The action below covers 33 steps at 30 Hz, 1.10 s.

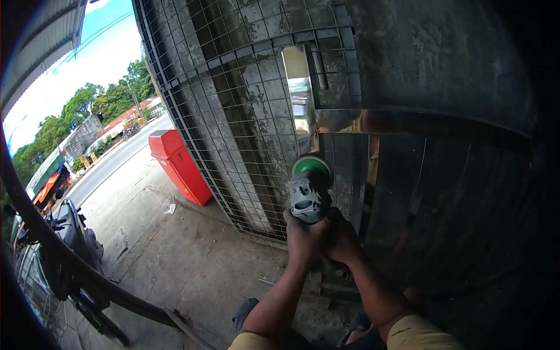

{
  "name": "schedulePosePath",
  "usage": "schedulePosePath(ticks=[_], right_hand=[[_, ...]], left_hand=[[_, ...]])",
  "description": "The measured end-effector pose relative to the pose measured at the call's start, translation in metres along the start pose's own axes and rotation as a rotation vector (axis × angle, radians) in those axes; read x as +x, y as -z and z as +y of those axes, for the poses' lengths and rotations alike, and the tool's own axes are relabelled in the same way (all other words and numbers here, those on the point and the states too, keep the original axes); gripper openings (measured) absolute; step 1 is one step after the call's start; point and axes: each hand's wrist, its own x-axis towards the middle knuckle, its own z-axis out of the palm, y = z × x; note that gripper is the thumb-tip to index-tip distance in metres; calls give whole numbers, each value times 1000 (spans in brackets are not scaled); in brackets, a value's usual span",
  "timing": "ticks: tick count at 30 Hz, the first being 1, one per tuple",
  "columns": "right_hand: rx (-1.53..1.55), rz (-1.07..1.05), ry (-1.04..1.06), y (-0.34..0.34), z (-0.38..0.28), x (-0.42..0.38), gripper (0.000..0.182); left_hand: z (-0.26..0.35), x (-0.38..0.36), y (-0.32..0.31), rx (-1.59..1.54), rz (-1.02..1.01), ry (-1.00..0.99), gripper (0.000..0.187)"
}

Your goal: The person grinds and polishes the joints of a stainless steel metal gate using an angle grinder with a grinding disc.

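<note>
Both of my hands are wrapped around an angle grinder [305,201], my left hand [301,238] and my right hand [342,234] close together on its body. A round disc [313,167] with a green face sits at the grinder's far end. The disc overlaps the lower part of a shiny metal post [300,96]. From this post a polished horizontal rail [341,121] runs off to the right. Upright bars [372,160] hang below the rail, forming a gate-like frame. My palms and the grinder's rear end are hidden by my fingers.
Behind the post stands a wire mesh panel [251,116] against a worn concrete wall. A red bin [179,166] is beyond it on the left. A motorcycle [81,233] is parked at far left, behind a curved dark bar [99,277]. A road [122,149] runs past outside.
</note>
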Motion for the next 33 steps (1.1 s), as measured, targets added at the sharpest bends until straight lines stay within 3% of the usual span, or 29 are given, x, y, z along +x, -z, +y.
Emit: schedulePosePath(ticks=[5, 11, 14, 17, 20, 24, 27, 30, 33], right_hand=[[-51, -18, -59, -20, 16, -43, 44], [-18, -40, -93, -8, 3, -22, 43], [0, 85, 67, -5, -1, 13, 44], [8, 20, 31, -4, -8, 20, 47], [-16, -14, -41, -27, 11, -8, 52], [-13, -40, -193, -21, 6, -29, 56], [27, 26, -91, 4, -10, 1, 54], [-6, 120, 93, 20, -22, 41, 51], [30, 90, 97, 22, -29, 57, 52]], left_hand=[[-20, -50, -1, 198, 50, 153, 75], [-6, -25, 1, 115, 55, 94, 80], [9, 10, 5, 113, 56, 7, 57], [14, 15, 11, 3, 29, 20, 54], [-31, -9, 13, 93, 85, 44, 81], [-7, -29, 8, 298, 40, 92, 84], [21, 2, 0, 325, 26, 91, 76], [58, 36, -1, 283, 67, -38, 68], [65, 47, 4, 127, 57, -42, 59]])
